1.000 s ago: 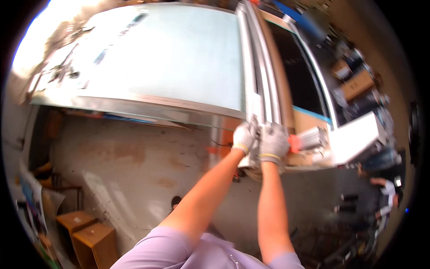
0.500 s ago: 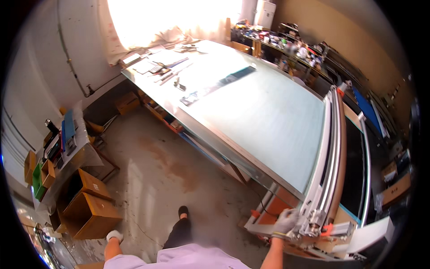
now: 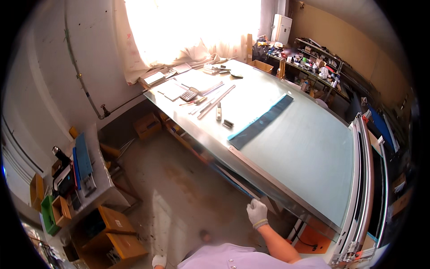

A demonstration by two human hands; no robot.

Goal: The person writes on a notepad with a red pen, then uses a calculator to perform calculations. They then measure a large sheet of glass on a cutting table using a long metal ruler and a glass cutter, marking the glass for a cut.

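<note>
My right hand (image 3: 257, 211), in a white glove, is at the front edge of a large work table (image 3: 309, 152) with a pale green top. Its fingers are curled just below the end of a thin blue strip (image 3: 233, 179) that runs under the table edge; I cannot tell whether it grips the strip. My left hand (image 3: 159, 261), also gloved, hangs low at the bottom of the picture, only partly seen and away from the table. A long aluminium frame (image 3: 362, 179) lies across the table's right end. A dark blue sheet (image 3: 260, 122) lies on the top.
Long metal rulers (image 3: 216, 101), a calculator (image 3: 188, 95) and papers lie at the table's far end by a bright curtained window (image 3: 188, 27). Cardboard boxes (image 3: 109, 233) and a side bench (image 3: 83, 168) with tools stand left. Cluttered shelves (image 3: 322, 58) line the back right wall.
Both hands were on the aluminium frame at the table's right end. My right hand has come off it to the front edge, my left hand has dropped low, and the view has swung left.
</note>
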